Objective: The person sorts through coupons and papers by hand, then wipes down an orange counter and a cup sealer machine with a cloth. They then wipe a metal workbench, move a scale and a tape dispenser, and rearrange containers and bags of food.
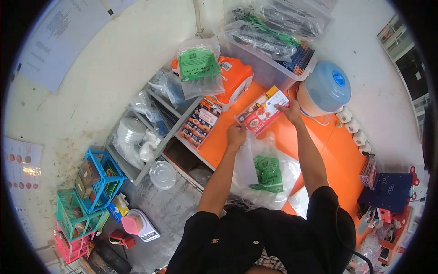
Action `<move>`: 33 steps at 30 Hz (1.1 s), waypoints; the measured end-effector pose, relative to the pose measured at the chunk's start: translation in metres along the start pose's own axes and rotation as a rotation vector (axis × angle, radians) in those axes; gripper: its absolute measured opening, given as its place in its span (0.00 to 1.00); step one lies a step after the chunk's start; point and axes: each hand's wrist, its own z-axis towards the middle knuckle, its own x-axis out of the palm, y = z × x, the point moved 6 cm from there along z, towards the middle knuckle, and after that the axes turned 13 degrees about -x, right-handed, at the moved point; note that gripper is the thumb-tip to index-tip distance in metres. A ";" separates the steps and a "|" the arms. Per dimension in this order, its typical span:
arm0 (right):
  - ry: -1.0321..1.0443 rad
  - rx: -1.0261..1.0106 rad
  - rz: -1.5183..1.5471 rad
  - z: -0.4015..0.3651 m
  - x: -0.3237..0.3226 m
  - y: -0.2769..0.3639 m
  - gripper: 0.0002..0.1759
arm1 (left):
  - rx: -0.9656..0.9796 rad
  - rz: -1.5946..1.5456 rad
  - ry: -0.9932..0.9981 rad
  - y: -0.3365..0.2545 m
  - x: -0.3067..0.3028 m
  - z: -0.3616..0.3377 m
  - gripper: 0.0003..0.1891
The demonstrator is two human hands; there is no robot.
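A clear box of printed cards (269, 94) stands on the orange table in front of me, with red, yellow and white print showing. My left hand (236, 136) is closed at its near left corner; the fingertips are partly hidden. At the right side of the box, my right hand (290, 112) has its fingers closed on a white printed card (275, 101). A white sheet (246, 164) runs down from near my left hand, over a clear plastic bag with a green label (268, 173). Left of the box is another clear box of dark printed cards (200, 122).
Behind are an orange pack (237, 77), a glove packet (198, 64), a large clear bin (255, 61) and a blue-lidded container (326, 86). Grey compartments (132, 171) hold lids and bags at left. A kitchen scale (148, 230) sits lower left; power sockets (352, 125) line the right edge.
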 end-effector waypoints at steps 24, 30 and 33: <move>-0.413 0.129 -0.219 -0.063 -0.075 -0.074 0.44 | -0.386 -0.144 0.082 0.080 -0.092 -0.044 0.34; -0.316 0.373 -0.124 -0.142 0.029 -0.041 0.40 | -0.381 0.290 -0.412 0.122 -0.193 0.004 0.37; -0.200 0.337 -0.349 -0.136 0.043 -0.035 0.37 | -0.269 0.221 -0.291 0.106 -0.193 -0.004 0.33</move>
